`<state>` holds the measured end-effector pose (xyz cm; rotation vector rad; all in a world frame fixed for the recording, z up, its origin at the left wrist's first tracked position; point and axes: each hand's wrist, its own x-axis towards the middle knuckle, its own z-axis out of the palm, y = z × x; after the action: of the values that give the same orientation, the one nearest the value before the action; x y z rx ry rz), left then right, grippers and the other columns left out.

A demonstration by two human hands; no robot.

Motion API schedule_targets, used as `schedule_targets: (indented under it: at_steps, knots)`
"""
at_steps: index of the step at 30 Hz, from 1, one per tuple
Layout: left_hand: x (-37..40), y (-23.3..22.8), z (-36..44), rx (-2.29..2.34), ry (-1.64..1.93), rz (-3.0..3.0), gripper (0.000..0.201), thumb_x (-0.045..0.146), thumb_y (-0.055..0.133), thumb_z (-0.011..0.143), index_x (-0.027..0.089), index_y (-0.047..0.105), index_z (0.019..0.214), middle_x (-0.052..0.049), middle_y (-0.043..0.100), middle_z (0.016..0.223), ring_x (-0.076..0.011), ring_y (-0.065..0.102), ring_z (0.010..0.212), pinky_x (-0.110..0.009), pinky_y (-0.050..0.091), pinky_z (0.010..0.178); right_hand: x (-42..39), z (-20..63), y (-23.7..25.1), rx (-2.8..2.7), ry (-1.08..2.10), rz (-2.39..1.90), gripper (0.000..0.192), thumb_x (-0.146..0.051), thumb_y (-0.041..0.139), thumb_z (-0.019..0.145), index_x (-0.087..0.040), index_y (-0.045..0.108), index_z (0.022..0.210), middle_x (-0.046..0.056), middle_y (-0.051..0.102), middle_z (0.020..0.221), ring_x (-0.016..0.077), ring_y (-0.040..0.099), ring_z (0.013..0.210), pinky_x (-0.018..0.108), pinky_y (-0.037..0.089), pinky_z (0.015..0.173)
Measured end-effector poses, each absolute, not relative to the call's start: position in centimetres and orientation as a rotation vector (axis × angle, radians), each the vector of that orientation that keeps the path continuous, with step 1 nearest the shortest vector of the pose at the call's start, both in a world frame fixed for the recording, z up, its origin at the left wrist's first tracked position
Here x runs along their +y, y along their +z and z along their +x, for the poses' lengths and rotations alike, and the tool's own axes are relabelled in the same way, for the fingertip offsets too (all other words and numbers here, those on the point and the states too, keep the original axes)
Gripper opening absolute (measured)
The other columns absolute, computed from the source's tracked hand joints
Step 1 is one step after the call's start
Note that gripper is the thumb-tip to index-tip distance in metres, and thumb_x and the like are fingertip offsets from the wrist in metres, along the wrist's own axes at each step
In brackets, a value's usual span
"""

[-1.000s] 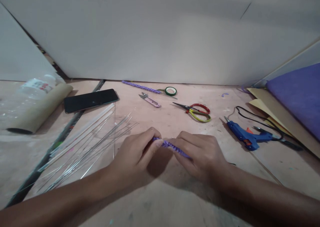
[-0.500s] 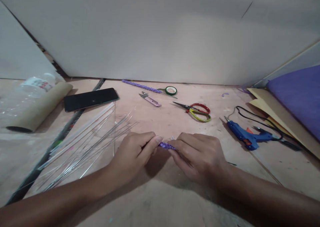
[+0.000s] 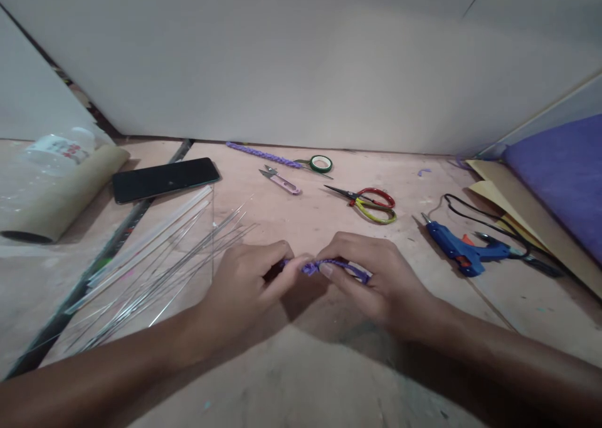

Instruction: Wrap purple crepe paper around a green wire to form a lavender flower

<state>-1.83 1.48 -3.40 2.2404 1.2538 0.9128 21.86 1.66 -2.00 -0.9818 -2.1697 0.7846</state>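
Between my two hands runs a twisted purple paper strip [image 3: 310,268], held just above the table. My left hand [image 3: 256,277] is closed on its left part, thumb and fingertips pinching near the middle. My right hand [image 3: 376,277] pinches the strip close beside the left fingertips, and a loose purple tail shows under its curled fingers. Part of the strip is hidden inside both hands. Beyond them lies a finished-looking purple twisted stem [image 3: 263,154], its end near a roll of green tape [image 3: 321,164]. Pink thread snips [image 3: 281,181] and red-and-yellow-handled scissors [image 3: 371,203] lie nearer.
Thin metal wires [image 3: 155,277] spread at the left, beside a black phone [image 3: 167,180], a cardboard tube [image 3: 70,192] and a clear plastic bottle [image 3: 28,177]. A blue glue gun [image 3: 454,246] with its cord lies right, near brown paper [image 3: 531,208] and purple material [image 3: 559,177]. White panels stand behind.
My right hand has turned so its thumb shows, and its fingertips have come closer to my left ones. A loose purple tail now shows under the right fingers. The view has shifted slightly.
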Motion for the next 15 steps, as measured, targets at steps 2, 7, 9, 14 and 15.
schedule_targets:
  at_steps: [2,7,9,14,15]
  knots:
    - [1.5,-3.3,-1.8,1.244,0.91,2.258,0.042,0.029,0.059,0.104,0.016,0.063,0.064,0.006,0.055,0.053,-0.0067,0.048,0.049,-0.021,0.032,0.052,1.6,21.9,-2.0,-2.176,0.816,-1.061,0.016,-0.02,0.062,0.107,-0.02,0.078,0.105,-0.001,0.077,0.091,0.0122,0.069,0.08,0.026,0.047,0.074]
    - [1.5,-3.4,-1.7,1.235,0.899,2.288,0.045,0.028,0.057,0.105,0.016,0.063,0.062,0.006,0.052,0.051,-0.0065,0.045,0.047,-0.022,0.032,0.051,1.2,21.7,-2.4,-2.222,0.764,-1.174,0.02,-0.028,0.056,0.111,-0.021,0.074,0.105,-0.002,0.078,0.087,0.0142,0.071,0.076,0.028,0.046,0.07]
    - [1.3,-3.5,-1.8,1.247,0.893,2.289,0.044,0.029,0.058,0.105,0.016,0.065,0.063,0.006,0.055,0.051,-0.0071,0.047,0.047,-0.023,0.032,0.052,1.0,21.6,-2.7,-2.239,0.64,-1.122,0.019,-0.027,0.057,0.112,-0.02,0.074,0.106,-0.001,0.08,0.086,0.015,0.073,0.076,0.028,0.047,0.07]
    - [1.2,-3.6,-1.9,1.294,0.889,2.29,0.042,0.031,0.06,0.106,0.015,0.073,0.069,0.003,0.064,0.055,-0.0092,0.054,0.05,-0.025,0.035,0.054,0.5,21.2,-3.4,-2.292,0.224,-0.936,0.014,-0.019,0.062,0.109,-0.015,0.073,0.103,0.007,0.085,0.094,0.0209,0.079,0.081,0.032,0.051,0.075]
    - [1.2,-3.6,-2.0,1.303,0.889,2.291,0.042,0.032,0.061,0.106,0.016,0.074,0.069,0.003,0.064,0.055,-0.0094,0.054,0.05,-0.025,0.034,0.054,0.5,21.2,-3.4,-2.303,0.192,-0.927,0.013,-0.018,0.062,0.109,-0.015,0.073,0.103,0.008,0.085,0.096,0.0218,0.08,0.082,0.033,0.052,0.075]
